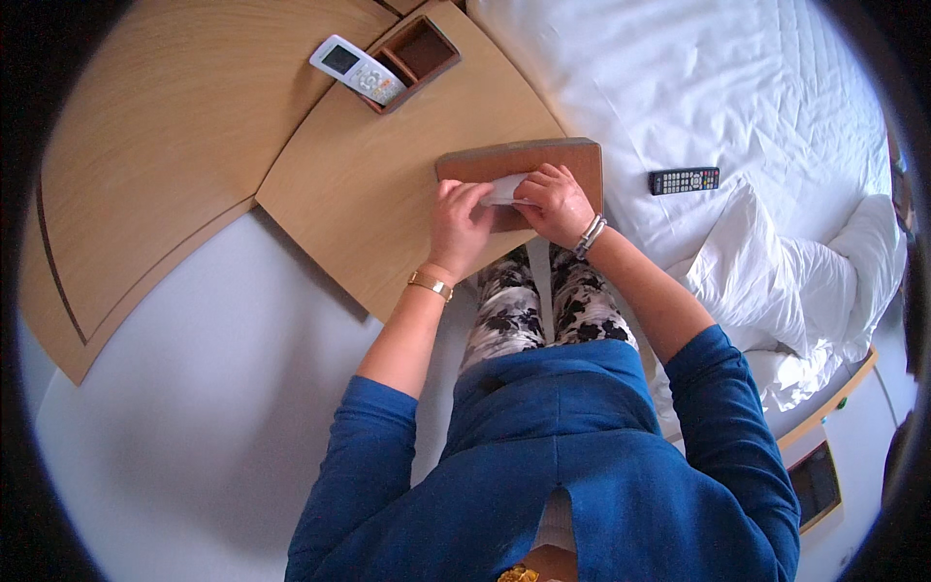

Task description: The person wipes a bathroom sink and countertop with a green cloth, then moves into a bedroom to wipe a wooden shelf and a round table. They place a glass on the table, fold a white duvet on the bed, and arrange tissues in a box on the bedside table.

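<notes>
A brown box (473, 166), which looks like a tissue box, rests near the corner of the wooden tabletop beside the bed. Over its top I hold a thin white tissue (507, 190) between both hands. My left hand (461, 222) pinches the tissue's left end between thumb and fingers. On the other end, the fingers of my right hand (557, 202) are closed, knuckles up. My hands and the tissue hide the middle of the box and any slot in it.
A two-part brown holder (422, 51) stands on the small wooden tabletop (349, 196), with a white remote control (360, 71) leaning in it. A black remote control (684, 180) lies on the white bed (654, 80). Crumpled white bedding (785, 284) is at the right.
</notes>
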A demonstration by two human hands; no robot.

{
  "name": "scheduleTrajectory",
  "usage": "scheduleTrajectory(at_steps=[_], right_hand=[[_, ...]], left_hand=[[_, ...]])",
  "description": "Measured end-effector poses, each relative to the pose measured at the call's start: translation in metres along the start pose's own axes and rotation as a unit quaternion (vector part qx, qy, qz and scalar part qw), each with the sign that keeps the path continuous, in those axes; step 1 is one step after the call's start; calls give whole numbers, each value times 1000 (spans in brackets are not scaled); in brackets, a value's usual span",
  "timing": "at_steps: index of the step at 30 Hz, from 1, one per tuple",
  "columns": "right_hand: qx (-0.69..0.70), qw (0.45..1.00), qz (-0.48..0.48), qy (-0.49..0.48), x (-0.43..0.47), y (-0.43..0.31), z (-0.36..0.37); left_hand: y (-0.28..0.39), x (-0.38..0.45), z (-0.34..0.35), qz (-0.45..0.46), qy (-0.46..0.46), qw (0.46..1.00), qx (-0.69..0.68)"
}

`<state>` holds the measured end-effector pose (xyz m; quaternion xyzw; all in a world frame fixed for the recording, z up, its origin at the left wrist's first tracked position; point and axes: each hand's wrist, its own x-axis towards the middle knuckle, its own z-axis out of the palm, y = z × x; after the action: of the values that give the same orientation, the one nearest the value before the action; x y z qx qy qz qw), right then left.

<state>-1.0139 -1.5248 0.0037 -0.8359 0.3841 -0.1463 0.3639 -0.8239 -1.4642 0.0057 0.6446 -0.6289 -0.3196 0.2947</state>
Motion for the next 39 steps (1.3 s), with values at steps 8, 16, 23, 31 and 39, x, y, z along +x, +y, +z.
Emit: scheduleTrajectory(at_steps=[8,16,23,31,39], right_hand=[[76,997,30,0,-12,2,5],[67,998,-11,11,-20,-1,4],[-34,999,-23,7,-18,-15,9],[52,997,0,59,-19,-10,12],[80,995,-28,60,-21,-5,10]], left_hand=[[-7,9,-1,42,-17,999,22],[-4,12,-4,110,-20,991,67],[-9,15,-12,74,-21,997,26],[11,-16,3,-120,79,987,-65],[22,-22,22,20,43,999,22]])
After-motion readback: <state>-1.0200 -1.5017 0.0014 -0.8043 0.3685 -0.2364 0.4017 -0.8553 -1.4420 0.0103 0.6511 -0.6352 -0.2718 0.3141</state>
